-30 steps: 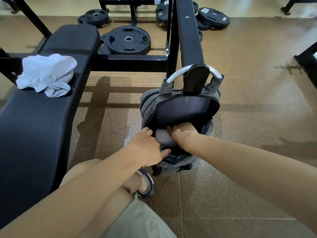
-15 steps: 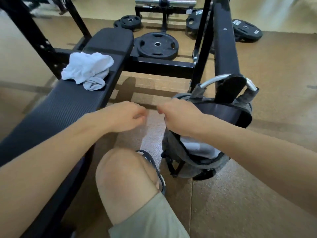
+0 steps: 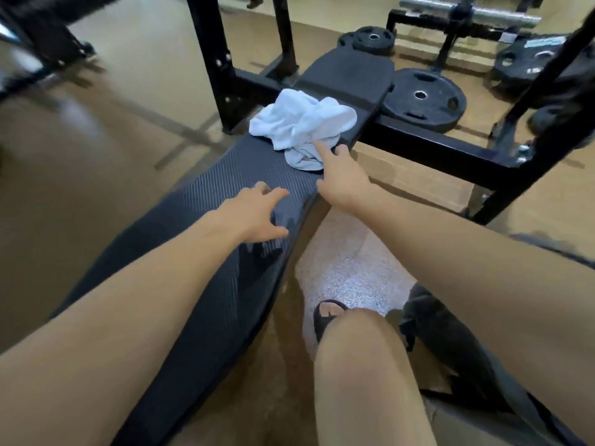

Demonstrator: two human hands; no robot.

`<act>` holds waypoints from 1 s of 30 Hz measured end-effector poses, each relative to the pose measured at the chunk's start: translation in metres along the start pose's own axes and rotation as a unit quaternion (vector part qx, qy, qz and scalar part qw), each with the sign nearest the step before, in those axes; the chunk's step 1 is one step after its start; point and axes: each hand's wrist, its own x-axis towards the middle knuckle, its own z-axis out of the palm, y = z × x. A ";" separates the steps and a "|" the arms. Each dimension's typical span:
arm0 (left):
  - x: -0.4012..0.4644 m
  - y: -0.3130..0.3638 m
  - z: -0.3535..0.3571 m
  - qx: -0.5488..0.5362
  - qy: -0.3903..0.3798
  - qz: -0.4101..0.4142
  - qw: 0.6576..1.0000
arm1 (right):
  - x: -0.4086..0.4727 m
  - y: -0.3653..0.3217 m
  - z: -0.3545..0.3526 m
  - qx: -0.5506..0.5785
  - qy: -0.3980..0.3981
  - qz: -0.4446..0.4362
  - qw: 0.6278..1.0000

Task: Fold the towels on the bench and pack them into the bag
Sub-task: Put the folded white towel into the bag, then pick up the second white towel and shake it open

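**Reaching for the crumpled towel**

Gym floor all round, tan and speckled, with weight plates [image 3: 424,100] lying past the far end of the bench and black rack uprights [image 3: 214,62] rising beside it. Lying crumpled near the far end of the bench [image 3: 225,284], toward its right edge: one white towel [image 3: 302,125], unfolded, bunched in a heap. Reaching toward it from the near side, right hand [image 3: 343,181] with index finger stretched out and tip touching the towel's near fold, other fingers loosely spread, nothing gripped yet. Trailing behind over the ribbed pad near the right edge, left hand [image 3: 257,214], fingers splayed and empty, probably coming up to help gather the cloth. Down at the lower right on the floor, partly hidden behind the right forearm, dark grey bag [image 3: 450,342]; opening and contents not visible from here. Likely step: pick up the towel for folding on the pad before packing.
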 end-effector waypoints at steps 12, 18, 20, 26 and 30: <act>0.019 -0.045 0.043 0.009 0.025 -0.004 1.000 | 0.121 -0.002 0.009 -0.197 0.129 -0.025 0.972; 0.005 -0.045 0.045 -0.041 0.005 -0.003 0.999 | 0.078 -0.040 -0.003 -0.111 0.271 -0.093 0.952; -0.011 -0.050 0.043 -0.146 0.042 -0.013 0.988 | 0.052 -0.063 -0.017 -0.052 0.340 -0.137 0.929; -0.085 -0.048 -0.011 -0.401 0.266 -0.025 0.876 | -0.036 -0.132 -0.055 0.023 0.395 -0.316 0.862; -0.124 -0.034 -0.042 -0.369 0.342 0.001 0.864 | -0.081 -0.165 -0.064 0.073 0.360 -0.354 0.860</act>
